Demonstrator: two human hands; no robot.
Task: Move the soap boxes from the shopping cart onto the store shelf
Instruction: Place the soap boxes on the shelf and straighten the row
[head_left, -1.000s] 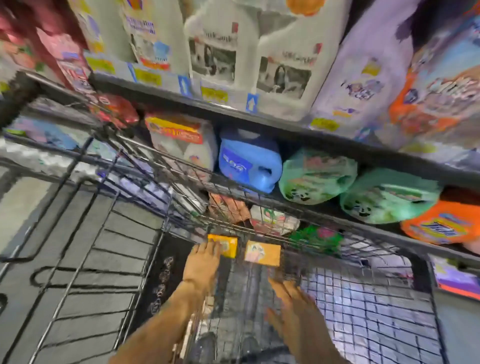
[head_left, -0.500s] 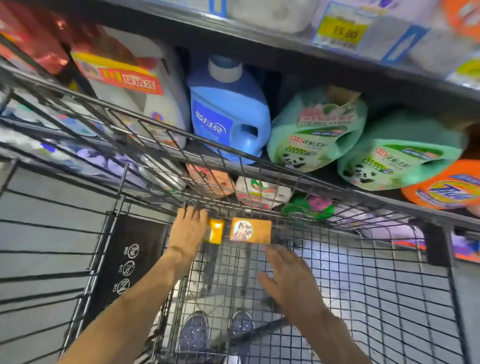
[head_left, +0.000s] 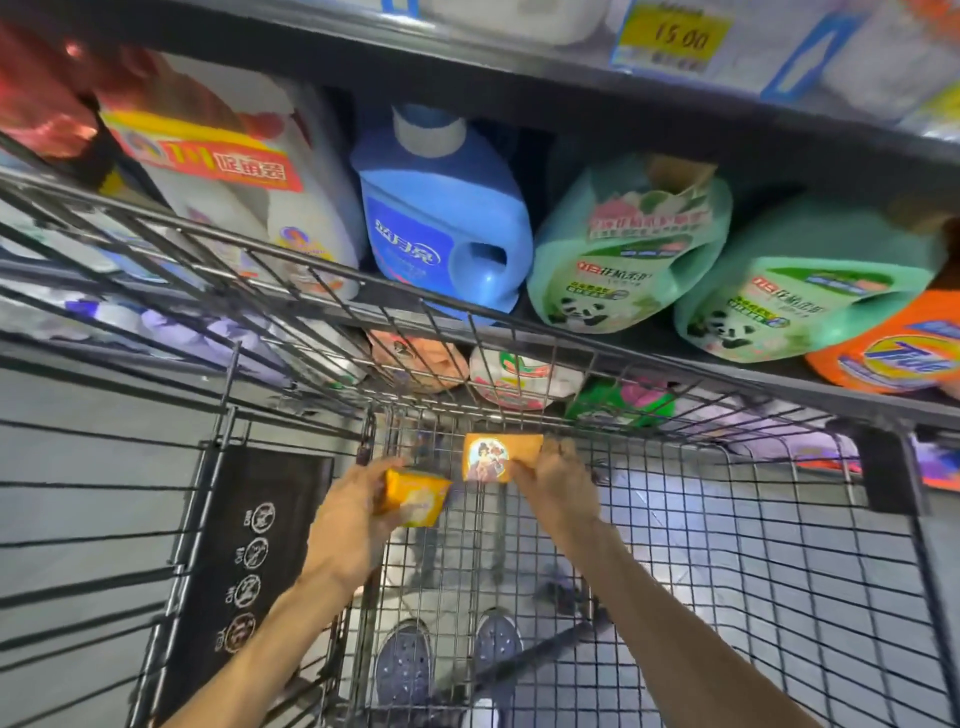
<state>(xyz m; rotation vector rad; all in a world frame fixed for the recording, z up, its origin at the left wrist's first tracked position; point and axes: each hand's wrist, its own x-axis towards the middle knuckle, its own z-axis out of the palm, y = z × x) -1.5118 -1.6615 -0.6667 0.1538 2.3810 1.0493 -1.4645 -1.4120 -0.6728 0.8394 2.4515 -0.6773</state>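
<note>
From the head view I count two soap boxes, both down in the cart near its far end. My left hand has its grip closed round the yellow box, which is tilted and lifted off the wire floor. My right hand pinches the orange box, just at one o'clock from the yellow one; its printed face with a round picture is turned up toward me. The two boxes sit close but apart. I see nothing else in the cart basket; through its mesh I can see two shoes at six o'clock.

The shelf runs across at twelve o'clock. On its middle tier I count five big jugs: one white at eleven, one blue at twelve, two green at one and two, one orange at three. Behind the cart's front wires the lower tier holds smaller packs, too blurred to count. A yellow price tag reads 15.00.
</note>
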